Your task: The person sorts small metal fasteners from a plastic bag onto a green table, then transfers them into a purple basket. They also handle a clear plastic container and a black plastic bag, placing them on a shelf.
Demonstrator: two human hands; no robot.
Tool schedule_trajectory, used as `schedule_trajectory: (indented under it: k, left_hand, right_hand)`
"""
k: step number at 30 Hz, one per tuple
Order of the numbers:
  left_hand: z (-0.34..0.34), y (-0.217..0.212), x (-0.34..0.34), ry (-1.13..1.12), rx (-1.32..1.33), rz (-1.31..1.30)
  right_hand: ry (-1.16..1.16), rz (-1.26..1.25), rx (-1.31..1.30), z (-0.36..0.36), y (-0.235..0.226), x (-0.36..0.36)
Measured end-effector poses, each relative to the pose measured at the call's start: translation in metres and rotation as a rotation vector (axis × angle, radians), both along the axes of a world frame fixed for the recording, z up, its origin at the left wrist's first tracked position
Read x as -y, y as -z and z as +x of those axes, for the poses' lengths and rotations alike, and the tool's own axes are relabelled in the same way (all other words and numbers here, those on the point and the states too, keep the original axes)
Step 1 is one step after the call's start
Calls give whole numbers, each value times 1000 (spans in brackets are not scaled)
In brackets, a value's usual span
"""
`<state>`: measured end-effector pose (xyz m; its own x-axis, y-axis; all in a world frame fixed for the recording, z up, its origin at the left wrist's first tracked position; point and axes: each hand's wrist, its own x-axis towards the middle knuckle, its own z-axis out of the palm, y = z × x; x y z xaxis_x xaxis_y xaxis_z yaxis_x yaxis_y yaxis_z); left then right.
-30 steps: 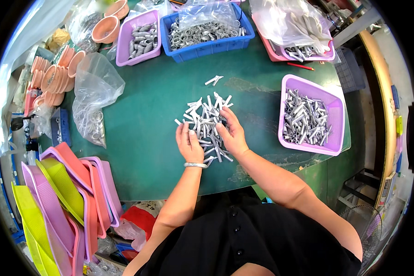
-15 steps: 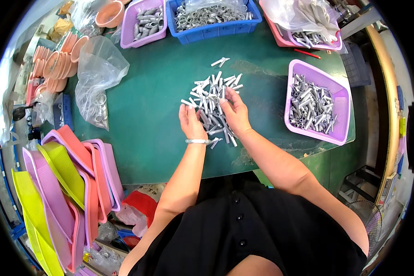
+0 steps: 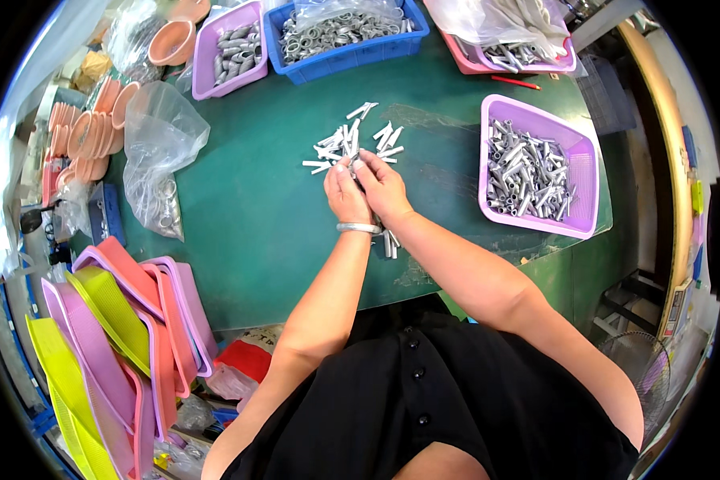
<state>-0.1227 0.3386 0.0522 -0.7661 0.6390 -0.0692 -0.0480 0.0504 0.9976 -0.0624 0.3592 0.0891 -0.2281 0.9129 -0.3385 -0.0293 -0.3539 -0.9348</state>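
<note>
Gleaming short, slim silvery tubes point(image 3: 354, 139) on a green table point(image 3: 256, 216)

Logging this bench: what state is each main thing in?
Left hand: cupped, close to right
Right hand: cupped, close to left
Metal tubes: loose, scattered
Right-side purple tray: upright, partly filled
Blue bin: upright, holding rings
Left clear bag: crumpled, partly filled
Coloured trays: nested, tilted

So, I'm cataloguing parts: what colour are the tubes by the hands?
The tubes are silvery grey, clearest in the head view.
</note>
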Motion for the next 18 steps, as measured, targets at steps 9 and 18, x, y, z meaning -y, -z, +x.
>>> schedule_trajectory:
  k: [9,18]
  left_hand:
    - [17,-52,5,-37,499,171]
    - [112,-139,-16,311,422,275]
  right_hand:
    - [99,-83,-298,3,-4,14]
    - [352,206,-399,104,-110,5]
